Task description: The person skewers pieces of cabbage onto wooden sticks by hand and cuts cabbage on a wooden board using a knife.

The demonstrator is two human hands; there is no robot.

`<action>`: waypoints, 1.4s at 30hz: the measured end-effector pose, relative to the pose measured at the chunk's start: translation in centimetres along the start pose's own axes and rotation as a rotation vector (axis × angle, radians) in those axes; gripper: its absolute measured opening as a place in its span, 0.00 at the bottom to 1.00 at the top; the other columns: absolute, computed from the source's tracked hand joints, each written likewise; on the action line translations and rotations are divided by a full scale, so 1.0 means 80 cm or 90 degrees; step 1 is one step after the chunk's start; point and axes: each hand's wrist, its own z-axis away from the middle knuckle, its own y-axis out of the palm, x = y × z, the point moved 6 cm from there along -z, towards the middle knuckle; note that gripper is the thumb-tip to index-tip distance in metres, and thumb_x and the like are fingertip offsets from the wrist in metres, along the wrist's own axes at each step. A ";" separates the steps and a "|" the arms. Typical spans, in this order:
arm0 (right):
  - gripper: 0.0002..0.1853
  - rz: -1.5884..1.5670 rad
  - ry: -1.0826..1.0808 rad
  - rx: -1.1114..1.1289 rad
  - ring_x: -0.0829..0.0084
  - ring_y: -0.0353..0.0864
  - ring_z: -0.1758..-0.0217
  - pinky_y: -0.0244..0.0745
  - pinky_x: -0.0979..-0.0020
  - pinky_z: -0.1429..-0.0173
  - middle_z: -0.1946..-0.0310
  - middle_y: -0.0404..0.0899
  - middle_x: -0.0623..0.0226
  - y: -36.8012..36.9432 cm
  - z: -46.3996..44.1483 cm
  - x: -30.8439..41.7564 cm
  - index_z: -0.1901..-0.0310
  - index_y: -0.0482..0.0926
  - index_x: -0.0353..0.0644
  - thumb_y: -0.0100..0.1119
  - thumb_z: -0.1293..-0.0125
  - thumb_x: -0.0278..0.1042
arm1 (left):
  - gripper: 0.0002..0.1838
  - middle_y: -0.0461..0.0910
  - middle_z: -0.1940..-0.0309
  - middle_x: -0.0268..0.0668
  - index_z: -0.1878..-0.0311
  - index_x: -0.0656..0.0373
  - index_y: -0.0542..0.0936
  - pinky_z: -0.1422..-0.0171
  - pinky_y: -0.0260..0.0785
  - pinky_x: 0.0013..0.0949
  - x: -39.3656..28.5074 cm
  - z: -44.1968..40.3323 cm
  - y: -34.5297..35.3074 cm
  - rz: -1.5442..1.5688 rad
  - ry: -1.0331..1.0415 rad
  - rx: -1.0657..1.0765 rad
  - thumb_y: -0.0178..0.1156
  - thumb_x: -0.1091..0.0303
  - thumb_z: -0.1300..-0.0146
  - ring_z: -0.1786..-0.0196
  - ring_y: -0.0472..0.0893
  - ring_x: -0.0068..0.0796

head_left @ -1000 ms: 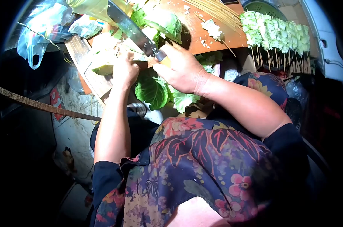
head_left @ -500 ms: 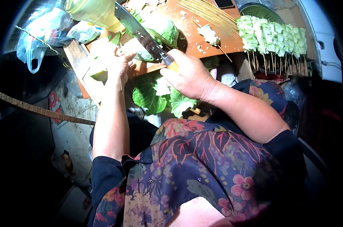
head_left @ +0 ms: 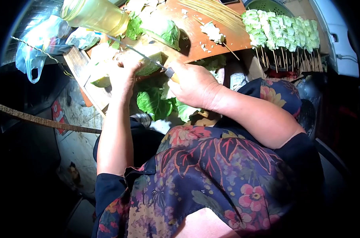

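Observation:
My right hand (head_left: 194, 84) is wrapped around the handle of a cleaver (head_left: 142, 54). The blade reaches up and left over a cut piece of cabbage (head_left: 151, 63) and shows almost edge-on. Against that piece, my left hand (head_left: 126, 71) has its fingers curled, partly washed out by glare. Left of this hand, a pale green cabbage wedge (head_left: 100, 81) lies on the wooden board (head_left: 78, 61). Beyond the blade sits a larger cabbage chunk (head_left: 164, 33). Loose green leaves (head_left: 154, 104) lie below the board's near edge.
A large jar of yellowish liquid (head_left: 96, 16) stands at the back, beside a blue plastic bag (head_left: 31, 51). Bamboo skewers (head_left: 215, 14) and one loaded skewer (head_left: 213, 32) lie on the orange board. Stacked cabbage skewers (head_left: 283, 31) rest at right near a green colander (head_left: 269, 7).
The cleaver has turned from showing its broad face to nearly edge-on, and its blade has come lower over the cabbage piece. The view has shifted slightly.

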 end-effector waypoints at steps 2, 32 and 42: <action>0.20 0.007 0.009 0.024 0.48 0.80 0.63 0.76 0.53 0.57 0.68 0.79 0.47 0.006 0.004 0.005 0.47 0.67 0.39 0.54 0.40 0.36 | 0.20 0.78 0.67 0.40 0.61 0.63 0.74 0.67 0.73 0.29 0.006 0.006 -0.009 -0.024 0.014 -0.029 0.73 0.68 0.54 0.67 0.80 0.29; 0.14 0.120 0.045 0.181 0.51 0.84 0.62 0.78 0.56 0.58 0.69 0.81 0.45 0.009 -0.029 0.023 0.53 0.69 0.27 0.42 0.37 0.26 | 0.26 0.83 0.65 0.46 0.49 0.60 0.77 0.51 0.74 0.39 -0.047 0.019 0.019 -0.505 0.226 -0.040 0.69 0.59 0.49 0.60 0.83 0.43; 0.14 0.193 0.058 0.147 0.52 0.83 0.57 0.76 0.57 0.55 0.62 0.82 0.48 0.059 -0.070 -0.021 0.52 0.69 0.29 0.43 0.37 0.26 | 0.24 0.82 0.62 0.51 0.58 0.64 0.80 0.48 0.73 0.40 -0.037 0.019 0.009 -0.481 0.204 -0.056 0.71 0.58 0.53 0.56 0.82 0.46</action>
